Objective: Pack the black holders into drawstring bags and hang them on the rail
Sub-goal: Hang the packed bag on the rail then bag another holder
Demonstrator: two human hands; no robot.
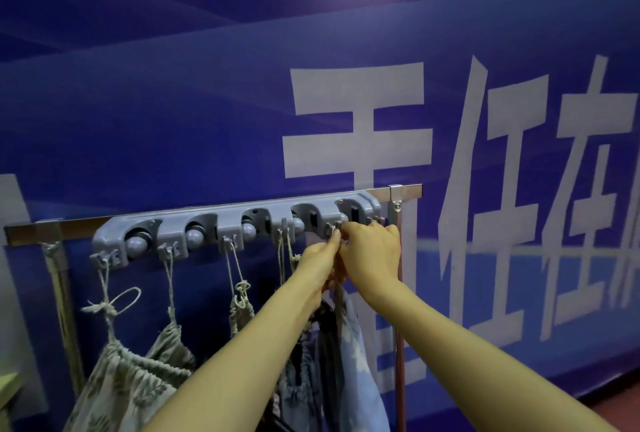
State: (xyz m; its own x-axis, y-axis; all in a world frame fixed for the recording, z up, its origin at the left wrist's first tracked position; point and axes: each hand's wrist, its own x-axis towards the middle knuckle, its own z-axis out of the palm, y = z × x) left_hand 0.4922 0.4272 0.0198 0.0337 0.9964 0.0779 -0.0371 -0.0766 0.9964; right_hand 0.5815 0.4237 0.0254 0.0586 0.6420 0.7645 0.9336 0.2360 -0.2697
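1. Both your arms reach up to the grey hook rack [194,222], which is fixed along a metal rail [52,227] in front of a blue banner [173,92] with large white characters.
2. Your left hand [317,260] has thumb and fingertips pressed tightly together at the hook [330,229] second from the rack's right end, pinching the drawstring there. Little of the cord itself shows.
3. Your right hand [372,251] touches the left at the same hook, fingers curled inward with the back of the hand towards you. Whether they grip the cord cannot be told.
4. A pale blue bag [356,362] hangs straight down from between your hands, just left of the rail's brown upright post [400,327].
5. What shows of a black holder [325,324] is a dark curved edge at that bag's mouth, just beneath your left wrist.
6. Four more bags hang by their cords from the hooks to the left. A leaf-print bag [114,383] is at the rack's left end and a second leaf-print bag [169,345] is beside it.
7. A third bag [239,313] with a knotted cord is next, then a blue patterned bag [298,379] partly behind your left forearm.
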